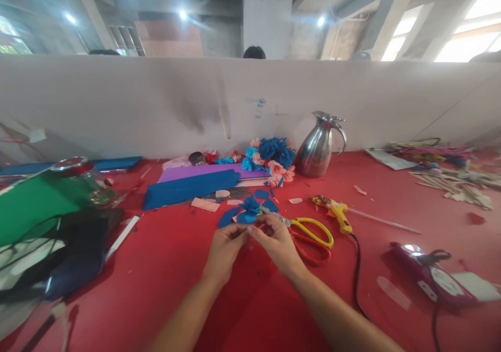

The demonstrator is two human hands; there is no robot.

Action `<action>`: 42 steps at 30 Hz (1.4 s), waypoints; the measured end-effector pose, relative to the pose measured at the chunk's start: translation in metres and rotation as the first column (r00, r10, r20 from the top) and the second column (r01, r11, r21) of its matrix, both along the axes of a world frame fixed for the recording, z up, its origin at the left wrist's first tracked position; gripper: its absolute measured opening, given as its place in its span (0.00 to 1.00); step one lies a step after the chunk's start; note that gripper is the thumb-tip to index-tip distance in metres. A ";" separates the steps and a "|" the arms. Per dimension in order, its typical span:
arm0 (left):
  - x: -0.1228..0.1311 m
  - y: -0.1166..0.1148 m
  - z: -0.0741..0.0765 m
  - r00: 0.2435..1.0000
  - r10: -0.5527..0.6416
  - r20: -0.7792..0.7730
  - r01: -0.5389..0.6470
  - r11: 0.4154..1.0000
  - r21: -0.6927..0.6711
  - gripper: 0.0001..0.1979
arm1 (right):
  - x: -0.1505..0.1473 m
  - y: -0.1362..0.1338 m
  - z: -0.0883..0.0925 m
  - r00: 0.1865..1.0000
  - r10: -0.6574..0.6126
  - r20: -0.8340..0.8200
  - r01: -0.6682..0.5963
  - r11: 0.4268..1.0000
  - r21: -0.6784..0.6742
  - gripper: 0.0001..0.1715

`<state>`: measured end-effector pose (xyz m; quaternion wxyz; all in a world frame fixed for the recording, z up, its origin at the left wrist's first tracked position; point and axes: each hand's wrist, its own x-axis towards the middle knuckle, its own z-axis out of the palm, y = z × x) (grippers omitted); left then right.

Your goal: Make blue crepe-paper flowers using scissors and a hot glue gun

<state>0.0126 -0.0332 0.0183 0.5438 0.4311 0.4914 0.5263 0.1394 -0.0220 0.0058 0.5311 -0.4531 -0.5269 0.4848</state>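
My left hand (225, 250) and my right hand (279, 239) meet over the red table, fingers bent and fingertips pressed together. Whatever they pinch is too small or hidden to make out. Just beyond the fingertips is a blue paper flower (250, 204) with a bit of green by it; I cannot tell whether the fingers touch it. Loose blue paper petals (270, 206) lie around it. Scissors (313, 237) with one yellow and one red handle lie beside my right hand, blades partly behind its fingers.
A yellow glue gun (340, 214) with a black cord lies right of the scissors. Behind are blue paper sheets (191, 187), finished paper flowers (277, 153) and a steel jug (318, 145). A glass jar (88, 182) stands left, a purple device (432, 276) right. A white partition (156, 101) closes the back.
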 end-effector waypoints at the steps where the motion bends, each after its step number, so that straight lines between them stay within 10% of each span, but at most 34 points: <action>1: 0.001 -0.001 0.001 1.000 -0.001 -0.011 0.001 1.000 0.006 0.09 | 0.000 0.000 -0.001 1.000 -0.014 0.007 0.014 1.000 -0.008 0.12; 27: 0.001 0.002 -0.003 0.999 0.019 -0.045 -0.018 1.000 0.026 0.09 | 0.002 0.003 -0.005 0.998 -0.010 0.054 0.004 0.994 0.112 0.07; 36: -0.001 0.003 -0.007 0.998 0.055 0.004 -0.055 0.988 0.147 0.11 | 0.002 -0.009 0.003 0.946 -0.198 0.256 0.013 0.814 0.581 0.10; 42: -0.005 0.003 -0.014 0.997 0.049 -0.067 -0.038 0.986 0.165 0.10 | 0.003 -0.011 0.002 0.936 -0.218 0.275 -0.018 0.753 0.658 0.13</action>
